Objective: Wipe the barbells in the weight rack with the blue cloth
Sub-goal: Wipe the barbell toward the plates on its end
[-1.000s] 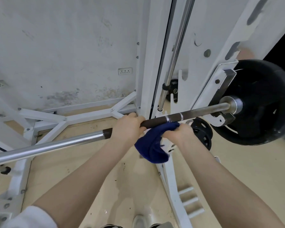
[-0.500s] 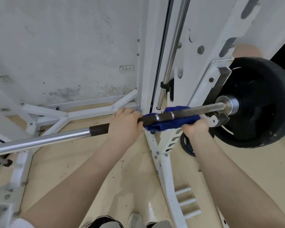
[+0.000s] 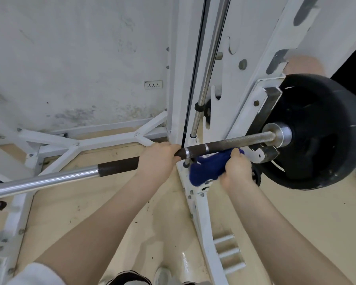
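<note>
Blue cloth is bunched in the right hand, whose fingers curl round it just under the barbell, while the left hand wraps the dark grip section, probably to steady the bar in the rack during wiping. To the right the run ends quickly at the collar and black weight plate (little room there); leftward past the left hand, the long shiny stretch lies open.
</note>
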The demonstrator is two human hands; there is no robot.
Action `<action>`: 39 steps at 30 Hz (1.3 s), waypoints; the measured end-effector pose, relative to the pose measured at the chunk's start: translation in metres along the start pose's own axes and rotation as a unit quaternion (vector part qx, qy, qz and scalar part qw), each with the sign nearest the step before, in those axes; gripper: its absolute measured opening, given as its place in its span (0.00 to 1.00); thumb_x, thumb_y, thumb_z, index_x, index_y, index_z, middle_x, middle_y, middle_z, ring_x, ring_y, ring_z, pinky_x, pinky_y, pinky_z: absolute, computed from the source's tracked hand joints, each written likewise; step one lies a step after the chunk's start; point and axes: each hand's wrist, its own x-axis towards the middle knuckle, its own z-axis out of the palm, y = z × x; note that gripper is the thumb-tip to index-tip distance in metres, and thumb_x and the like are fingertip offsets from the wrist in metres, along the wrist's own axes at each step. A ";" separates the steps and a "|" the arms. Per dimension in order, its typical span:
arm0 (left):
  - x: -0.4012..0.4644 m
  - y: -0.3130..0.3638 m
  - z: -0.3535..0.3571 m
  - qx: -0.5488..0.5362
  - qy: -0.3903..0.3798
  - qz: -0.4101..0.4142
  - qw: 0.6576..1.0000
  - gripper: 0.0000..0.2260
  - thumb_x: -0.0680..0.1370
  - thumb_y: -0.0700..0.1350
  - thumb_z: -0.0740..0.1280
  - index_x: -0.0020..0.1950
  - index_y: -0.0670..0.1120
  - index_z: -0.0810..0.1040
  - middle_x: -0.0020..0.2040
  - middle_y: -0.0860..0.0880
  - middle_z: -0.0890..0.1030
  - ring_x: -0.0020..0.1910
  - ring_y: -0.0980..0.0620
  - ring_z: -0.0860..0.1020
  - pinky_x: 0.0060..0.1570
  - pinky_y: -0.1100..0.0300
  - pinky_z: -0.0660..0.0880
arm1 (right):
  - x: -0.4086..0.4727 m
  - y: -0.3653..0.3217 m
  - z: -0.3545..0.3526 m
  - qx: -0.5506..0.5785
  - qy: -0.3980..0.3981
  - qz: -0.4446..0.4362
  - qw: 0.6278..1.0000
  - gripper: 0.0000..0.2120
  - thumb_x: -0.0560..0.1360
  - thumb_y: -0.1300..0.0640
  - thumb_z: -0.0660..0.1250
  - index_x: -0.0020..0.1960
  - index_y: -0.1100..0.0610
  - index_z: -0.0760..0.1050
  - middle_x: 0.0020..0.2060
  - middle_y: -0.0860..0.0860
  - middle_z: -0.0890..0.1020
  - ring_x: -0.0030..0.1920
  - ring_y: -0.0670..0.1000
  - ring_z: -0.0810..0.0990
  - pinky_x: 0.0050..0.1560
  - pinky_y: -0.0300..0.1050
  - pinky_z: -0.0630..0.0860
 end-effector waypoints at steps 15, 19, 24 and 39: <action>-0.003 -0.007 0.003 -0.020 0.023 0.025 0.999 0.11 0.78 0.49 0.61 0.58 0.50 0.76 0.47 0.48 0.80 0.48 0.46 0.77 0.45 0.50 0.74 | 0.042 -0.013 0.027 -0.658 0.010 -0.495 0.568 0.20 0.78 0.48 0.48 0.37 0.55 0.74 0.30 0.49 0.75 0.37 0.53 0.76 0.63 0.52 0.64; -0.004 -0.007 0.001 -0.022 0.017 0.019 0.999 0.11 0.77 0.49 0.62 0.57 0.49 0.77 0.48 0.49 0.81 0.49 0.46 0.77 0.46 0.50 0.75 | 0.025 0.013 0.040 -0.609 -0.037 -0.562 0.558 0.18 0.78 0.51 0.51 0.42 0.57 0.76 0.34 0.53 0.78 0.37 0.57 0.77 0.42 0.48 0.68; -0.005 -0.003 -0.005 -0.037 0.010 0.001 0.999 0.12 0.78 0.48 0.62 0.60 0.48 0.76 0.51 0.47 0.81 0.51 0.46 0.77 0.48 0.51 0.74 | 0.040 -0.010 0.019 -0.662 -0.013 -0.578 0.476 0.12 0.79 0.56 0.52 0.49 0.57 0.73 0.42 0.53 0.80 0.42 0.57 0.78 0.45 0.49 0.67; -0.020 -0.032 -0.016 -0.060 -0.008 0.012 0.998 0.18 0.77 0.47 0.64 0.66 0.50 0.71 0.67 0.52 0.73 0.73 0.47 0.58 0.70 0.51 0.61 | 0.015 -0.005 0.033 -0.658 0.065 -0.534 0.527 0.06 0.78 0.61 0.56 0.51 0.58 0.71 0.43 0.53 0.80 0.43 0.56 0.79 0.41 0.46 0.68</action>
